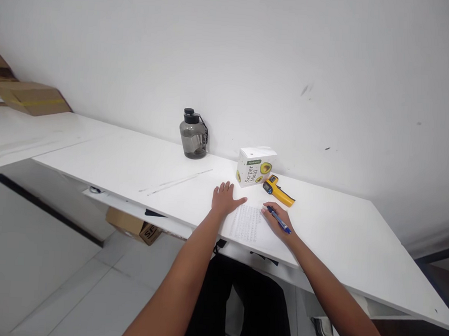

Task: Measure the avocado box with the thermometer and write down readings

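My right hand (276, 221) is closed around a blue pen (280, 221), its tip end near the right side of a sheet of paper (247, 225). Rows of small handwriting cover much of that sheet; the words are too small to read. Flat at the paper's upper left edge lies my left hand (225, 199), fingers spread and thumb pointing right. Just beyond the paper stands a white "Su-per Meal" box (249, 168) with avocado pictures. Against its right side rests a yellow infrared thermometer (280, 192), near my right hand.
A dark translucent water jug (194, 138) stands by the wall on the white desk (163, 167). Cardboard boxes (38, 98) sit at the far left. Another carton (130, 224) shows below the desk's front edge. My legs are under the desk.
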Demonstrator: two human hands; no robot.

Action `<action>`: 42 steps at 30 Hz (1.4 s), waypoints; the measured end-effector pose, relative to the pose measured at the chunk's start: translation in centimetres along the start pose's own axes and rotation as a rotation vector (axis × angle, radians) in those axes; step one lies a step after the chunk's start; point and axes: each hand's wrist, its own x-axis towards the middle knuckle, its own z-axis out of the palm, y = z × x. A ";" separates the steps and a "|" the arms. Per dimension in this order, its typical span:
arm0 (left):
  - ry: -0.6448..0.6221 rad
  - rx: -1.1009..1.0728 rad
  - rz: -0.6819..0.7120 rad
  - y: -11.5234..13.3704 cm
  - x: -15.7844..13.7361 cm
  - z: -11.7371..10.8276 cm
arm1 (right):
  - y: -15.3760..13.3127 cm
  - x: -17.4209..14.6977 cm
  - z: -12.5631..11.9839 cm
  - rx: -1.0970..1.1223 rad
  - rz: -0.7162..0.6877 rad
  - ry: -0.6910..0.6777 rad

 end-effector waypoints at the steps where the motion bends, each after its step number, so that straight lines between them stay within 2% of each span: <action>1: 0.001 0.001 0.002 0.0 0.0 0.0 | 0.0 0.0 0.0 0.003 0.001 -0.008; 23: 0.006 0.022 0.006 0.1 -0.1 -0.2 | 0.2 0.4 0.3 -0.162 -0.078 -0.047; 34: 0.002 0.024 0.002 0.0 -0.1 -0.1 | 0.4 0.1 0.4 -0.160 -0.031 -0.079; 42: 0.009 0.014 0.009 0.0 0.0 0.0 | 0.9 0.3 0.7 -0.289 -0.176 -0.099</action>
